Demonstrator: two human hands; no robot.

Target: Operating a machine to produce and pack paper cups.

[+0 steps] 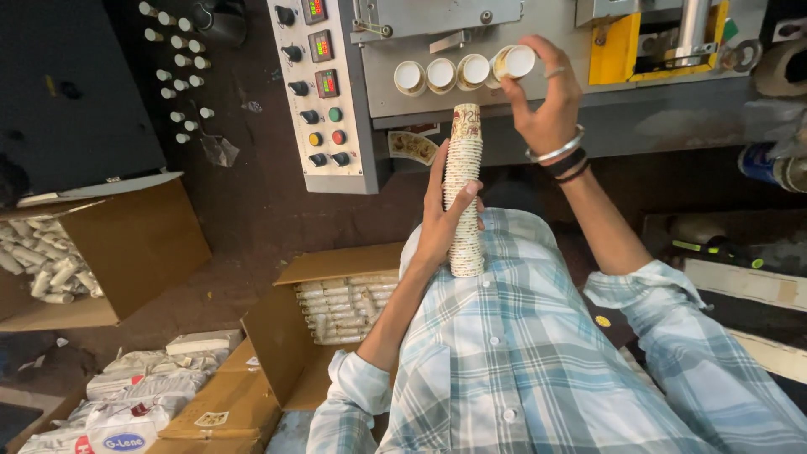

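The left hand (444, 220) has its fingers clasped round a tall stack of paper cups (464, 192), long axis upright, base resting against the shirt. The right hand (542, 92) pinches a sideways paper cup (514, 62) at the machine's outlet (443, 75).

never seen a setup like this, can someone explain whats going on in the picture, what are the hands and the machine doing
The one picture comes from a camera on the person's head, looking down past a plaid shirt. The left hand grips a tall stack of nested paper cups, propped against the chest. The right hand reaches up and holds a cup at the end of a row of cups on a grey machine, beside its button panel. Below stand open cardboard boxes of packed cup stacks.
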